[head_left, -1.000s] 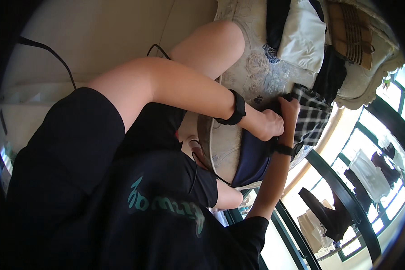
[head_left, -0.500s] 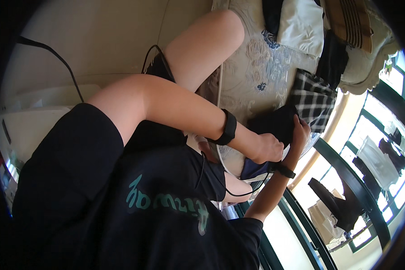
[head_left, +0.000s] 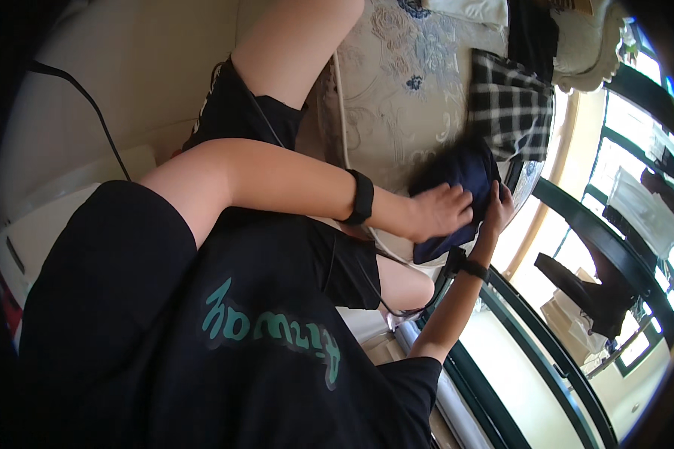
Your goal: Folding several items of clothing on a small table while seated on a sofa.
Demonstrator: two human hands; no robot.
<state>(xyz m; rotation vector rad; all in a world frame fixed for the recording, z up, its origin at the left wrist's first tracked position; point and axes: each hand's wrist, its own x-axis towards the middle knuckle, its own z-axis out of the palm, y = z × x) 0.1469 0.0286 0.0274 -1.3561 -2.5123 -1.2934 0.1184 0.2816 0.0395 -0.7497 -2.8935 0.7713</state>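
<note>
A dark navy garment (head_left: 457,161) lies folded at the near edge of a floral-patterned surface (head_left: 386,123). On top of it my left hand (head_left: 443,209) rests with its fingers stretched out, slightly blurred. My right hand (head_left: 499,206) grips the garment's right edge, the thumb showing near the cloth. Just beyond the navy garment is a black-and-white checked garment (head_left: 511,108), apart from both hands. Black bands circle both wrists.
Further along the surface lie a black cloth (head_left: 533,34) and a white cloth (head_left: 475,9). A carved cream frame (head_left: 595,56) stands behind them. Dark-framed windows (head_left: 614,135) with hanging clothes are on the right. My bare knees flank the surface's edge. A black cable (head_left: 90,93) hangs at left.
My left hand has gone from a closed grip on the garment to lying on it with fingers extended. The garment now shows a broader navy face. The view has shifted slightly.
</note>
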